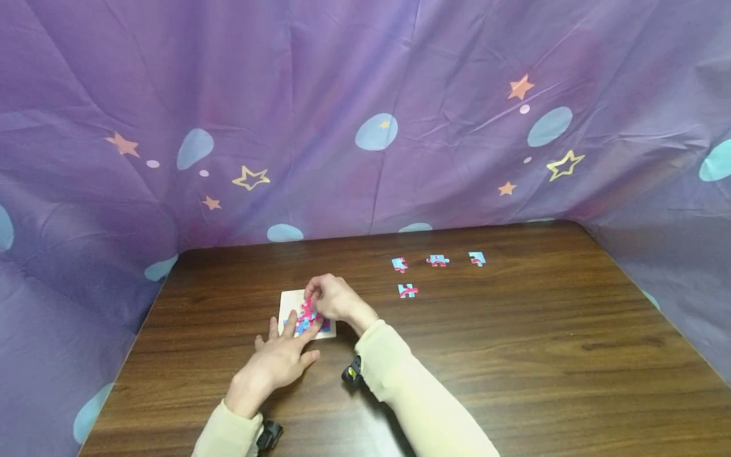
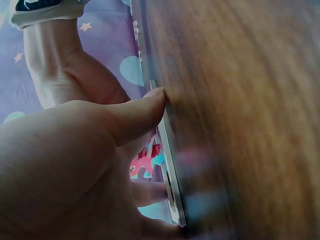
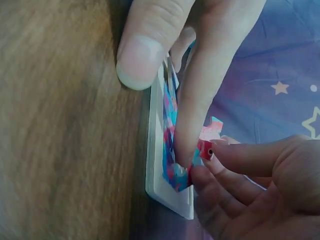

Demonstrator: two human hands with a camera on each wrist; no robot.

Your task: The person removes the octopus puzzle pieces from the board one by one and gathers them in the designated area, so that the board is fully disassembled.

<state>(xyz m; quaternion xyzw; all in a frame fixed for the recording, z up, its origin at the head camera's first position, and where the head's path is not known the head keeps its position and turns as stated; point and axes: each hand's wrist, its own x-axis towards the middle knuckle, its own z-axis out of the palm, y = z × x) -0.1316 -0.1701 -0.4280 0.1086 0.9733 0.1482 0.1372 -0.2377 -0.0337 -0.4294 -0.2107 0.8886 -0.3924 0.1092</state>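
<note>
A white-bordered puzzle board (image 1: 287,301) lies on the table, with blue and pink jigsaw pieces on it. My left hand (image 1: 280,358) rests over its near left part, fingers spread and straight, the thumb by the near edge. My right hand (image 1: 337,300) is above the board's right side, pinching a pink jigsaw piece (image 3: 211,132) between thumb and fingers. In the right wrist view this piece is tilted up beside the left index finger. The left wrist view shows pink and blue pieces (image 2: 145,165) behind the left thumb. Fingers hide much of the board.
Several loose jigsaw pieces lie apart at the back of the wooden table (image 1: 514,343), among them a corner piece (image 1: 476,258) and a nearer piece (image 1: 407,291). A purple patterned curtain (image 1: 320,127) hangs behind and at both sides.
</note>
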